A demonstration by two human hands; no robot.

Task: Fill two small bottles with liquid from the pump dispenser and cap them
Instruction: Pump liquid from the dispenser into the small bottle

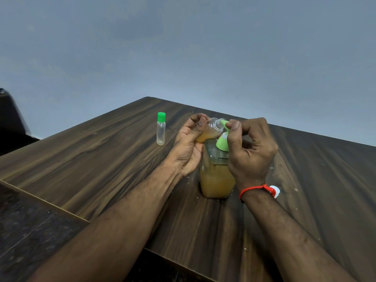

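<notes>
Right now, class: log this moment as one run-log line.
left hand: holds tilted small bottle at pump nozzle | right hand: on pump | second bottle: capped, empty, upright

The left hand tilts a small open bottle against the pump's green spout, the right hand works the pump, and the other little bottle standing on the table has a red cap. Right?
Nearly. The head view shows the standing bottle wears a green cap, not red.
</notes>
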